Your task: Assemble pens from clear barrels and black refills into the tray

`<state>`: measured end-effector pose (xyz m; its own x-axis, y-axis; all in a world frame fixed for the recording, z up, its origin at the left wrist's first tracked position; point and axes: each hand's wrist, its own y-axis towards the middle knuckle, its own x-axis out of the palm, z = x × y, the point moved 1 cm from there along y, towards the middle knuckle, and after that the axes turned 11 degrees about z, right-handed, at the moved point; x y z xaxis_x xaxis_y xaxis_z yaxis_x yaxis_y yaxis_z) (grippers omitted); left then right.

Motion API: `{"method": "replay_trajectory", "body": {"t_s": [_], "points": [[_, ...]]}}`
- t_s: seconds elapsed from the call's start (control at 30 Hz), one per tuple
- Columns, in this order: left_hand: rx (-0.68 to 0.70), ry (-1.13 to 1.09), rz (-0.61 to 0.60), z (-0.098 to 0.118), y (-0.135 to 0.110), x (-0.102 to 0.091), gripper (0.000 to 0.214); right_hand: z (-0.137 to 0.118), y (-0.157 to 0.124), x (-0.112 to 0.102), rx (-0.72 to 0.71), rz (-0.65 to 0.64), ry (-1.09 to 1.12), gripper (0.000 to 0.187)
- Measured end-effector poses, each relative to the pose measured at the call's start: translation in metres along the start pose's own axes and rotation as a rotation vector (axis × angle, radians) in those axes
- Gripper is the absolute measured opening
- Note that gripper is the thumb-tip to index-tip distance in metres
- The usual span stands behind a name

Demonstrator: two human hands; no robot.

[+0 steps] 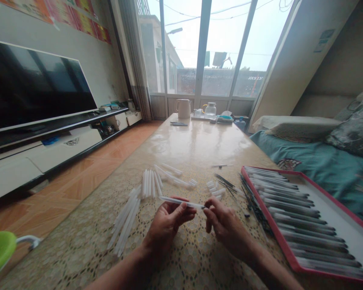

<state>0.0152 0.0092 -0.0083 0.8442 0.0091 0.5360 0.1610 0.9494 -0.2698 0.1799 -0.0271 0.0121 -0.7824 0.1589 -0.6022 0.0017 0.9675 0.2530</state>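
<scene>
Two hands (170, 220) (222, 219) hold one pen (191, 204) near one box (340, 223).

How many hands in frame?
2: the left hand grips a clear-barrelled pen, centre frame; the right hand is at that pen's dark end, right of centre.

Looks like smooth, translucent plastic in the tubes (130, 220) near the left edge of the glossy tabletop (204, 149); seems matt, like card, inside the box (335, 216) at the right edge; gleams like clear glass on the jar (211, 110) by the far edge.
</scene>
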Motion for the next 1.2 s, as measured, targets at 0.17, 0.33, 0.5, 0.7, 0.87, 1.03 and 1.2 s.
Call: {"method": "replay_trajectory", "body": {"t_s": [0.17,0.33,0.5,0.7,0.87,1.03,1.2], "points": [[-0.007,0.018,-0.004,0.000,-0.003,0.000,0.020,0.001,0.000,0.001,0.029,-0.005,0.016,0.039],[0.005,0.015,-0.003,0.000,-0.003,0.001,0.019,0.002,0.001,0.000,0.010,0.000,0.049,0.029],[0.012,0.032,-0.030,0.000,-0.002,0.001,0.018,0.002,0.000,0.002,0.066,-0.012,0.095,0.041],[0.027,0.038,-0.032,-0.001,0.000,0.000,0.016,0.002,0.000,0.003,0.027,-0.012,0.081,0.031],[0.033,0.083,-0.045,0.000,0.000,-0.001,0.020,0.003,-0.001,0.005,0.019,-0.023,0.045,0.037],[0.156,0.331,-0.118,-0.004,0.002,0.002,0.025,0.002,-0.003,0.007,-0.146,0.032,-0.022,0.017],[0.281,0.738,-0.047,0.004,-0.015,0.010,0.032,0.008,0.001,0.001,-0.109,0.184,-0.053,0.023]]}}
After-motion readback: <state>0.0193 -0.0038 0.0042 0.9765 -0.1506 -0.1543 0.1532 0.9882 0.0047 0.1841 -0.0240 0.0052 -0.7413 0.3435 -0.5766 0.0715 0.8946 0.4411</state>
